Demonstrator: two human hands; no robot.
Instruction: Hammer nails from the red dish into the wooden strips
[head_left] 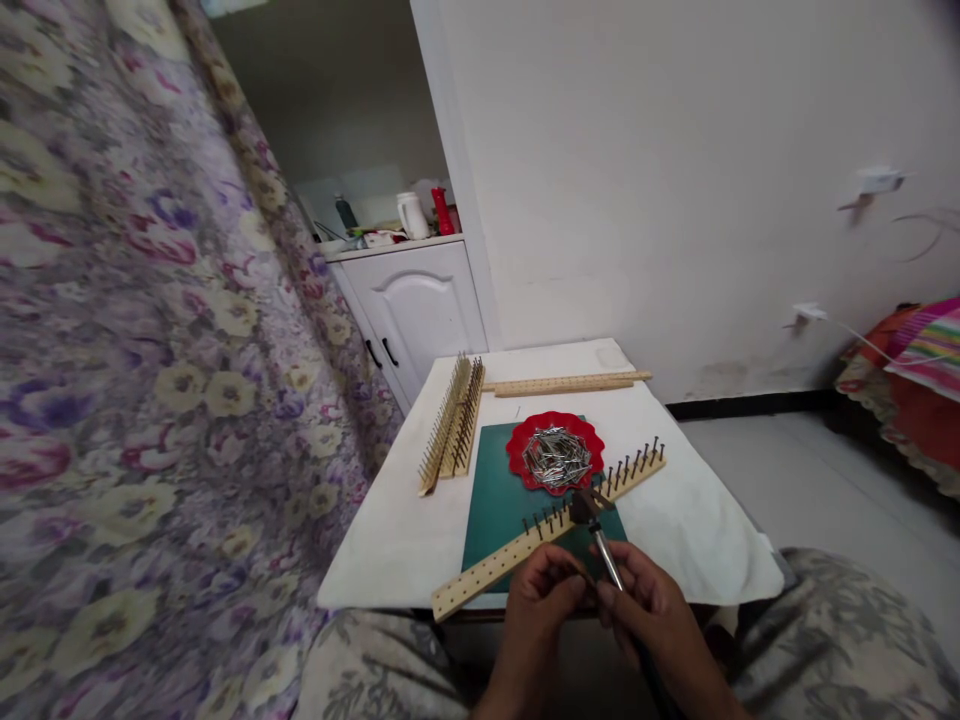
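Note:
My right hand (654, 605) is closed round a hammer (609, 562) with a metal shaft. Its dark head rests over a wooden strip (487, 572) that lies slantwise on a green mat (489, 475). Dark nails stand upright in the strip's far part, while its near left part shows bare holes. Beside the hammer shaft, my left hand (546, 592) has its fingers pinched together. Something thin and dark shows at those fingertips, too small to name. Just beyond the strip, a red scalloped dish (519, 437) holds a heap of silvery nails.
Nail-studded wooden strips (457, 425) lie at the table's left. More wooden strips (566, 383) lie along the back, near the wall. A white cloth (397, 545) covers the table. A floral curtain (187, 400) hangs at left, with a white cabinet (420, 300) behind.

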